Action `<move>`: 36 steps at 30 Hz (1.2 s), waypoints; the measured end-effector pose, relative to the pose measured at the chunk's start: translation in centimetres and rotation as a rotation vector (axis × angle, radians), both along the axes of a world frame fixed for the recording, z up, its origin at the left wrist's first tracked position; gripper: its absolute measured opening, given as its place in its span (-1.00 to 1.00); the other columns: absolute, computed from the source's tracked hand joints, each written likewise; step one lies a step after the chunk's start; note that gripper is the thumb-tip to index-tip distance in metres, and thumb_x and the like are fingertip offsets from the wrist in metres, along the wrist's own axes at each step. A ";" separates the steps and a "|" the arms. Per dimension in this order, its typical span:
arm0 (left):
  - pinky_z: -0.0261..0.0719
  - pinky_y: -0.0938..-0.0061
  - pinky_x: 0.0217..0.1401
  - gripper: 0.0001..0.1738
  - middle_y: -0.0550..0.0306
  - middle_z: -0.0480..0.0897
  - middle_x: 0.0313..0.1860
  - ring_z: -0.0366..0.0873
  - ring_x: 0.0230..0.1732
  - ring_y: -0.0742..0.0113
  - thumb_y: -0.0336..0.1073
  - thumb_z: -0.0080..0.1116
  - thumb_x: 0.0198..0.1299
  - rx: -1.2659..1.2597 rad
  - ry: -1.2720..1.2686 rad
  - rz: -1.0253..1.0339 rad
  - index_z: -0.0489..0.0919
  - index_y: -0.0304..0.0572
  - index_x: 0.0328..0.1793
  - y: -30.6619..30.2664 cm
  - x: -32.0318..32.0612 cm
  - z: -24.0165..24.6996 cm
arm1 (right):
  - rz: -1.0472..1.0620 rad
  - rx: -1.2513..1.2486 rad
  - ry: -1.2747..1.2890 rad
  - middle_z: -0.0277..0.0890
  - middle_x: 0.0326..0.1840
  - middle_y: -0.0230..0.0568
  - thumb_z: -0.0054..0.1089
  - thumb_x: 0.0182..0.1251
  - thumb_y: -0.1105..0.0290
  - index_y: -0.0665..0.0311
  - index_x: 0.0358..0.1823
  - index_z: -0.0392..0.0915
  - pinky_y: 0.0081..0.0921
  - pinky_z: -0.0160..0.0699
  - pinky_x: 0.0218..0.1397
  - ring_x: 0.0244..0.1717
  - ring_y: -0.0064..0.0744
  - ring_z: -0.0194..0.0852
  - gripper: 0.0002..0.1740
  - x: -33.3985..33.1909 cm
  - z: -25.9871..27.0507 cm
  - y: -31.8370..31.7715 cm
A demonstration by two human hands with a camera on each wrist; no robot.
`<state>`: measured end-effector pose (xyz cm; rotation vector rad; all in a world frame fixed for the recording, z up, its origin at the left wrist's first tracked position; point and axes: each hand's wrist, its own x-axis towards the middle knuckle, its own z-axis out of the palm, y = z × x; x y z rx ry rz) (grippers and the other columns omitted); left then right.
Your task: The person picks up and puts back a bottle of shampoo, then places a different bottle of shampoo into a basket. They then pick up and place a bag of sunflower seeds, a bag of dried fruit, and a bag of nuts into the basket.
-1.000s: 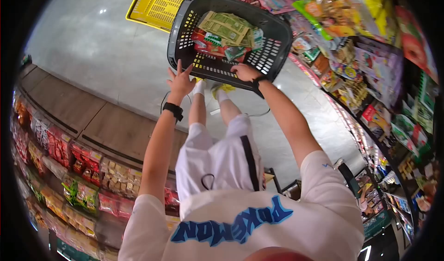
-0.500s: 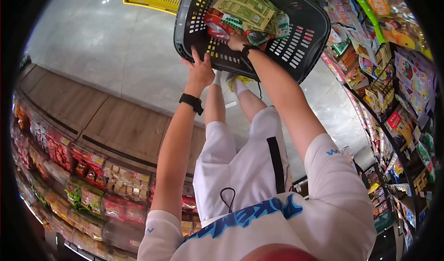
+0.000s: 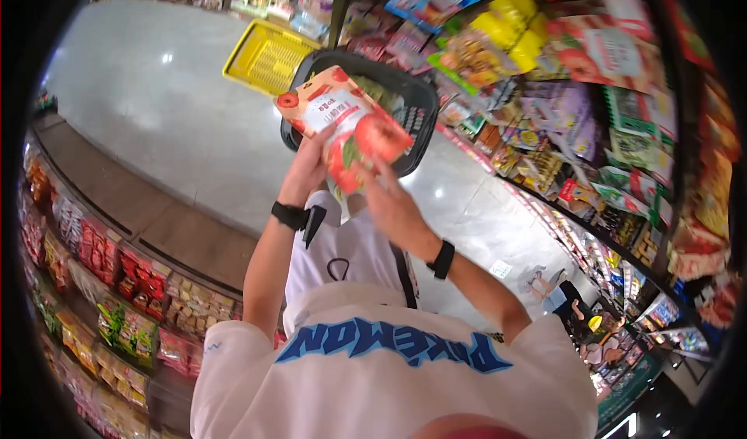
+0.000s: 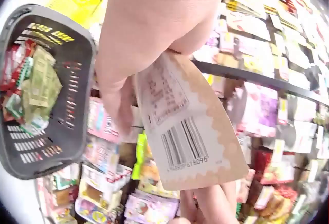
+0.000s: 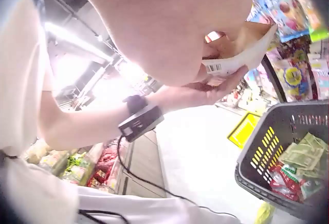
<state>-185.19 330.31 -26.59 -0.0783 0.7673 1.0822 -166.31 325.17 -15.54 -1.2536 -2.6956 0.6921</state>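
Observation:
A peach-and-red pouch with apple pictures (image 3: 342, 124) is held up above the dark basket (image 3: 424, 120). The left hand (image 3: 306, 168) grips its lower left edge; in the left wrist view that hand (image 4: 159, 23) pinches the pouch, whose back shows a barcode (image 4: 185, 144). The right hand (image 3: 393, 209), blurred, is at the pouch's lower right end. In the right wrist view the right hand (image 5: 175, 23) covers part of the pouch (image 5: 247, 54). Green packets (image 4: 41, 82) and red packets (image 5: 282, 180) lie inside the basket.
A yellow basket (image 3: 268, 56) stands beside the dark one on the grey floor (image 3: 156, 104). Shelves of hanging snack bags (image 3: 552, 116) line the right. Low bins of packaged snacks (image 3: 140, 283) run along the left. Another person (image 3: 572, 303) is at the lower right.
Both hands have left the basket, the right from inside it and the left from its rim. They now have the apple-printed pouch above it. In the head view the basket appears lower and smaller.

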 end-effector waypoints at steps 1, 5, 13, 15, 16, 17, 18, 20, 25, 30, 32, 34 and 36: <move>0.64 0.20 0.24 -0.55 0.01 0.54 0.27 0.56 0.23 0.19 -0.34 0.02 0.44 0.082 0.105 0.020 0.31 -0.21 0.42 0.4 0.6 3.9 | 0.069 0.068 -0.103 0.15 0.50 -0.14 0.02 0.23 0.62 0.51 0.25 0.41 -0.27 0.42 0.43 0.55 0.02 0.03 -0.50 0.2 3.0 -0.8; 0.65 0.27 0.20 -0.56 0.08 0.57 0.25 0.61 0.16 0.25 -0.43 0.11 0.38 0.187 0.062 -0.164 0.38 -0.20 0.36 1.8 -0.1 13.7 | -0.074 0.023 0.182 0.27 0.41 -0.05 0.12 0.18 0.61 0.49 0.14 0.48 -0.17 0.35 0.44 0.53 0.00 0.08 -0.55 1.1 12.6 -2.5; 0.65 0.23 0.24 -0.54 0.02 0.57 0.25 0.60 0.19 0.18 -0.46 0.10 0.38 0.297 0.024 -0.424 0.37 -0.25 0.38 4.2 -1.4 19.7 | -0.815 0.355 0.188 0.44 0.23 -0.09 0.10 0.19 0.61 0.32 -0.04 0.54 -0.12 0.43 0.24 0.22 0.04 0.40 -0.72 8.2 16.5 -5.2; 0.66 0.22 0.22 -0.55 0.02 0.58 0.23 0.61 0.18 0.17 -0.44 0.12 0.36 0.308 0.089 -0.460 0.39 -0.24 0.37 4.6 -1.3 20.1 | -0.910 0.349 0.212 0.49 0.14 -0.06 0.09 0.26 0.61 0.32 -0.05 0.55 -0.17 0.45 0.22 0.16 0.04 0.45 -0.76 9.8 16.1 -6.3; 0.66 0.22 0.22 -0.54 0.02 0.58 0.24 0.61 0.18 0.16 -0.45 0.12 0.36 0.324 0.096 -0.492 0.39 -0.24 0.37 4.8 -1.2 20.6 | -0.952 0.340 0.221 0.52 0.10 -0.05 0.08 0.29 0.60 0.32 -0.06 0.56 -0.20 0.46 0.21 0.13 0.05 0.47 -0.78 10.4 16.0 -6.8; 0.66 0.22 0.22 -0.54 0.02 0.58 0.24 0.61 0.18 0.16 -0.45 0.12 0.36 0.334 0.103 -0.522 0.38 -0.24 0.38 4.9 -1.0 21.1 | -0.967 0.328 0.237 0.53 0.08 -0.05 0.07 0.30 0.60 0.33 -0.06 0.56 -0.21 0.47 0.19 0.11 0.05 0.49 -0.79 10.7 16.1 -7.1; 0.64 0.23 0.25 -0.53 0.01 0.57 0.25 0.61 0.18 0.16 -0.47 0.10 0.36 0.346 0.088 -0.551 0.37 -0.26 0.39 5.1 -0.7 21.0 | -0.980 0.312 0.251 0.54 0.05 -0.04 0.06 0.30 0.60 0.34 -0.07 0.55 -0.21 0.49 0.16 0.09 0.06 0.50 -0.80 11.0 16.2 -7.4; 0.62 0.23 0.28 -0.52 0.00 0.57 0.26 0.60 0.19 0.15 -0.48 0.09 0.36 0.345 0.084 -0.574 0.36 -0.27 0.40 5.2 0.2 21.7 | -0.988 0.289 0.304 0.55 0.02 0.08 0.06 0.24 0.61 0.41 -0.06 0.51 -0.15 0.52 0.11 0.02 0.18 0.51 -0.77 11.2 16.2 -7.6; 0.61 0.26 0.27 -0.53 -0.01 0.58 0.25 0.60 0.20 0.17 -0.53 0.11 0.33 0.341 0.084 -0.683 0.41 -0.28 0.36 6.2 4.2 23.9 | -1.019 0.234 0.371 0.55 -0.02 0.05 0.04 0.31 0.61 0.37 -0.06 0.54 -0.28 0.55 0.02 -0.04 0.02 0.60 -0.80 12.0 15.9 -6.4; 0.55 0.28 0.33 -0.45 0.00 0.55 0.30 0.56 0.26 0.18 -0.56 0.10 0.28 0.335 -0.027 -0.775 0.36 -0.27 0.42 7.7 9.9 25.5 | -1.066 -0.060 0.858 0.57 0.11 -0.12 -0.05 0.52 0.42 0.37 0.16 0.47 -0.42 0.57 0.06 0.01 -0.32 0.64 -0.71 16.4 14.1 -2.4; 0.55 0.29 0.33 -0.46 0.00 0.55 0.29 0.56 0.26 0.19 -0.55 0.11 0.29 0.359 0.000 -0.796 0.37 -0.27 0.41 8.0 12.7 26.9 | -1.077 -0.324 1.221 0.52 0.18 -0.22 -0.11 0.61 0.23 0.37 0.29 0.39 -0.54 0.53 0.14 0.06 -0.46 0.58 -0.58 18.3 14.5 -0.6; 0.56 0.33 0.31 -0.49 -0.01 0.57 0.27 0.57 0.24 0.21 -0.55 0.12 0.29 0.384 0.053 -0.789 0.40 -0.30 0.39 9.1 15.6 26.4 | -0.961 -0.069 0.942 0.52 0.18 -0.21 -0.05 0.58 0.23 0.35 0.31 0.36 -0.56 0.52 0.11 0.06 -0.51 0.57 -0.56 20.9 14.1 2.3; 0.56 0.35 0.30 -0.51 0.00 0.58 0.25 0.58 0.21 0.23 -0.52 0.11 0.32 0.424 0.029 -0.851 0.41 -0.32 0.38 10.0 19.0 25.5 | -0.936 -0.162 0.845 0.54 0.10 -0.21 0.11 0.48 0.32 0.35 0.34 0.30 -0.55 0.54 0.01 0.00 -0.57 0.55 -0.52 21.5 16.1 2.3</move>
